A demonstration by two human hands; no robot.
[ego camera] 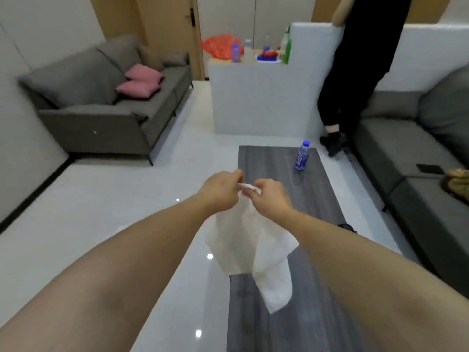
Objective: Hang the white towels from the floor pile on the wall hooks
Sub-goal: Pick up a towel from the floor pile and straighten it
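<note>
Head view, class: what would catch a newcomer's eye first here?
Both hands, left hand and right hand, pinch the top of a white towel hanging mid-frame. Beyond it a blue bottle stands on the dark table, and two pink cushions lie on the grey sofa at left.

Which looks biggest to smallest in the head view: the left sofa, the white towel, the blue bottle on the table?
1. Left sofa
2. White towel, though it hangs close to the camera, so its apparent size is inflated
3. Blue bottle, clearly smallest
</note>
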